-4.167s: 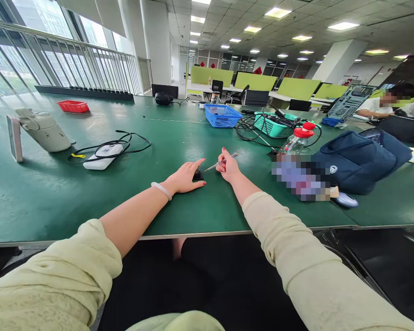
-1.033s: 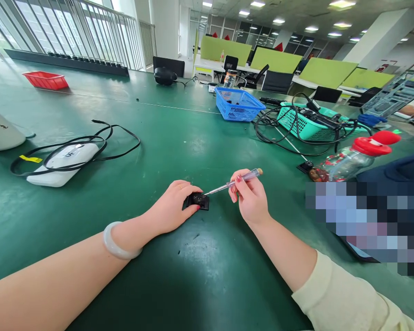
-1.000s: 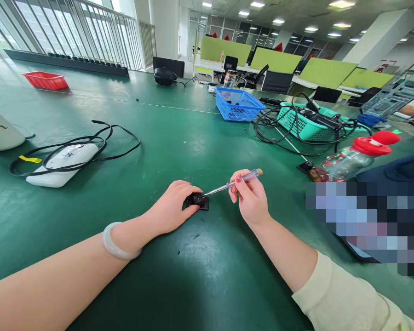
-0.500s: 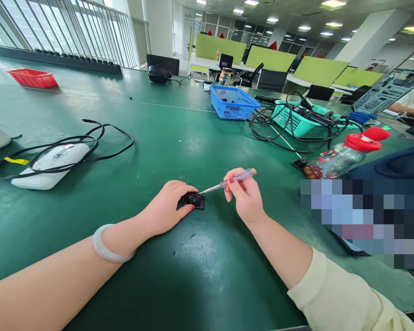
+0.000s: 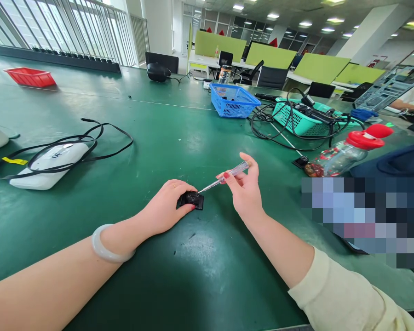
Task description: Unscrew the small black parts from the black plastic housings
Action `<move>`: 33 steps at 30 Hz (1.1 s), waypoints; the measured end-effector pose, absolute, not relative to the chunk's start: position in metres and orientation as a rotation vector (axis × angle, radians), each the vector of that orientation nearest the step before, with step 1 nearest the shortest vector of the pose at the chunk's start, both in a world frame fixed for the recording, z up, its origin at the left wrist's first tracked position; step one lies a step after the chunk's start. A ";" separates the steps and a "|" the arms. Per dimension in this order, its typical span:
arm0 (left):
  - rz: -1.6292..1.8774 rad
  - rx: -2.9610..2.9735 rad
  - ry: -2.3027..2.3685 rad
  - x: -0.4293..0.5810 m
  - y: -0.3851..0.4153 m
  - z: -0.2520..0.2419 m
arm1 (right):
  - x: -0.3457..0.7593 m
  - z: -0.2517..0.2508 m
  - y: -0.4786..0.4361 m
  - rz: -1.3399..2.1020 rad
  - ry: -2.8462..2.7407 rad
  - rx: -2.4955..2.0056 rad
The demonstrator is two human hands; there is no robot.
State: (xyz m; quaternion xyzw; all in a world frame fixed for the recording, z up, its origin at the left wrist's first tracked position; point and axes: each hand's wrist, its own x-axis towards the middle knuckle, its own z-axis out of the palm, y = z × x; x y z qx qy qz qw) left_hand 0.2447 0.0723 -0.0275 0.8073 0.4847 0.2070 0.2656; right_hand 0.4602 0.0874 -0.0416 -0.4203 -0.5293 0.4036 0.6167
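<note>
On the green tabletop (image 5: 124, 257) lies a small black part with a flat square base (image 5: 194, 200); what it is exactly I cannot make out. My left hand (image 5: 166, 205) grips it from the left between thumb and fingers, pressing it to the table and hiding its left side. In my right hand (image 5: 244, 187) is a screwdriver (image 5: 212, 185) with a clear handle, held slantwise between thumb and fingers. Its thin metal tip points down and left and meets the top edge of the black part. One finger of this hand reaches up by the handle's end.
A white device wrapped in black cable (image 5: 57, 161) lies at left, a red tray (image 5: 31, 77) behind it. Blue (image 5: 235, 103) and teal baskets (image 5: 290, 117), cables and a red-capped bottle (image 5: 341, 151) stand at right. A person's arm (image 5: 405, 105) shows far right.
The fingers of my right hand have shifted on the screwdriver: one now lifts up to the handle's end, and the handle tilts more steeply. My left hand keeps its hold.
</note>
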 end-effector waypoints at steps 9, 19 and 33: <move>0.555 2.180 1.291 0.243 0.072 -0.030 | 0.460 -0.033 0.080 0.892 -1.335 -0.819; 0.542 2.156 1.287 0.244 0.073 -0.028 | 0.462 -0.031 0.086 0.991 -1.241 -0.795; 0.545 2.198 1.266 0.243 0.073 -0.029 | 0.461 -0.039 0.088 1.085 -1.170 -0.918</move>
